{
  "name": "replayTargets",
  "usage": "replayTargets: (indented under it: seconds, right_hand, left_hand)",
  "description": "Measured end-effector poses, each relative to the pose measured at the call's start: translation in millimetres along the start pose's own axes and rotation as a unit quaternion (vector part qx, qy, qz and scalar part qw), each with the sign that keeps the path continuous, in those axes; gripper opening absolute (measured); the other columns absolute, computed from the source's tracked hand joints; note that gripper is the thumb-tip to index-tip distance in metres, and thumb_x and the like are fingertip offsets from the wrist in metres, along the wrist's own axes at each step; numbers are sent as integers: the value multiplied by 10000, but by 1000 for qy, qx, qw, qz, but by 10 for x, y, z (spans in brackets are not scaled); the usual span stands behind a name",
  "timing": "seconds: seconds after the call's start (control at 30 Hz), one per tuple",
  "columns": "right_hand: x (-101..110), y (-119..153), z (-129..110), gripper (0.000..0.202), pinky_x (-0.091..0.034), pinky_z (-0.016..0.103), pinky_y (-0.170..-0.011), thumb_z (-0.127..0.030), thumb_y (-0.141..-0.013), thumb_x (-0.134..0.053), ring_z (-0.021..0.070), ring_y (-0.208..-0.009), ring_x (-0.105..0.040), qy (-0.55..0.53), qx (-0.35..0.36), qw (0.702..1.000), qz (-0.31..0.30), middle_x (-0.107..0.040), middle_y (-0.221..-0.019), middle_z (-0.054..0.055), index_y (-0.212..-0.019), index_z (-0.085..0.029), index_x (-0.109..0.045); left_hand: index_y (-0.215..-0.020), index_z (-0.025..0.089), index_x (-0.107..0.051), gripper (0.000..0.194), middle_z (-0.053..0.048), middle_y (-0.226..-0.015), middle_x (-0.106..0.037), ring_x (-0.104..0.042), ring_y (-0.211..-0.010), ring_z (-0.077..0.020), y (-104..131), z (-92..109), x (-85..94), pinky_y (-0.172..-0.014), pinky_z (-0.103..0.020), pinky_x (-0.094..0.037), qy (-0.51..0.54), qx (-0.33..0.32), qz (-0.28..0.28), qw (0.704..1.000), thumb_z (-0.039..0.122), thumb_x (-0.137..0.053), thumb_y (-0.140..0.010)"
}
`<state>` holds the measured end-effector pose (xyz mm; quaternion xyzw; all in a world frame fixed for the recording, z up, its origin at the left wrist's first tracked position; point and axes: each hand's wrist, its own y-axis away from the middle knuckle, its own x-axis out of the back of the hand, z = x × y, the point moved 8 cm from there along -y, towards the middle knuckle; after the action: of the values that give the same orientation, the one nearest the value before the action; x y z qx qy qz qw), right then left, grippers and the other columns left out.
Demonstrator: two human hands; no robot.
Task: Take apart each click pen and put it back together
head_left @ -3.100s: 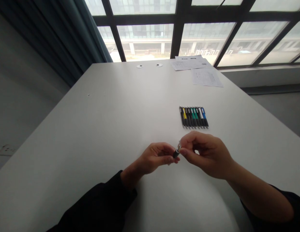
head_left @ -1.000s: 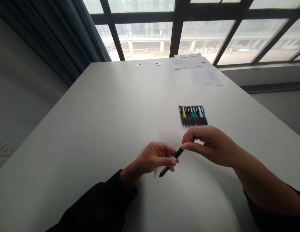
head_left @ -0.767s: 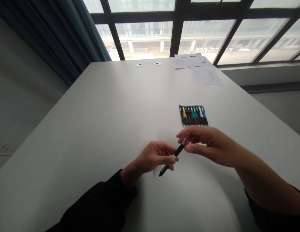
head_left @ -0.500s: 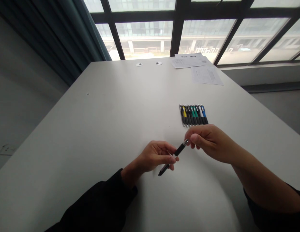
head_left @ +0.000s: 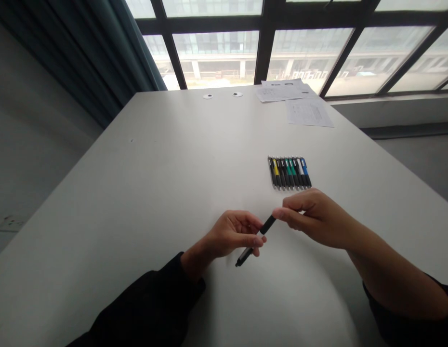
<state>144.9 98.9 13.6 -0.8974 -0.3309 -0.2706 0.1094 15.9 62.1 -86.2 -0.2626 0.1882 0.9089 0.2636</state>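
Above the white table (head_left: 155, 183), a black pen (head_left: 268, 224) is held at a slant, its far end up and to the right. My left hand (head_left: 233, 233) pinches the pen around its middle between thumb and fingers. Thumb and fingertips of my right hand (head_left: 310, 214) are closed on the pen's upper right end and hide its tip. Just beyond my right hand lies a neat row of pens (head_left: 289, 172), side by side, with black grips and black, yellow, green, white and blue barrels.
Sheets of paper (head_left: 309, 112) lie at the table's far right. Two small white ovals with dark centres, a left one (head_left: 208, 97) and a right one (head_left: 237, 95), are near the far edge. Behind stand windows and a dark curtain (head_left: 137, 58).
My right hand's thumb and fingertips have closed over the pen's upper end, covering the silver tip that showed before. The pen's lower end has shifted slightly down and left.
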Motion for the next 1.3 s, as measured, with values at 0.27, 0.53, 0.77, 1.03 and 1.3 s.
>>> replayTargets:
  seconds: [0.27,0.53,0.77,1.03,1.3]
  right_hand:
    - [-25,10,-19,458,-309,255,-521,-470,-1027,-508,93,-525,-395,18,18,1000,-9,-459,-574,-40,-671,-182,-519]
    - [-91,-8,-43,413,-304,249,-545,-456,-1029,-502,95,-560,-380,45,38,998,-33,-441,-617,-48,-713,-189,-506]
    - [-224,-27,44,550,-221,267,-481,-458,-1017,-513,76,-482,-229,31,-5,998,-50,-248,-533,-71,-566,-202,-331]
    - [-23,-49,105,587,-360,225,-483,-558,-1003,-510,84,-453,-451,-82,-59,991,88,-535,-484,-16,-559,-176,-550]
    - [-883,128,-99,510,-462,213,-473,-484,-1039,-475,117,-490,-589,-241,62,964,89,-677,-597,53,-733,-143,-699]
  left_hand:
    - [-821,90,-705,430,-44,-680,-747,-671,-492,-122,4,-10,-12,-483,-224,-579,-5,9,2,1000,263,-988,-548]
    - [-819,94,-708,407,-44,-679,-752,-662,-488,-115,1,-5,1,-471,-214,-569,0,8,2,1000,225,-981,-548]
    - [-844,95,-730,425,-67,-702,-770,-702,-549,-138,3,-78,-12,-536,-217,-583,-2,18,-20,1000,104,-979,-500]
    - [-864,172,-757,362,-34,-824,-784,-586,-455,-62,59,382,136,-418,-158,-449,117,-95,31,988,528,-780,-807]
    - [-984,260,-767,257,-45,-970,-729,-620,-706,-131,427,1088,-146,-659,-271,-564,-19,-307,64,949,480,-758,-851]
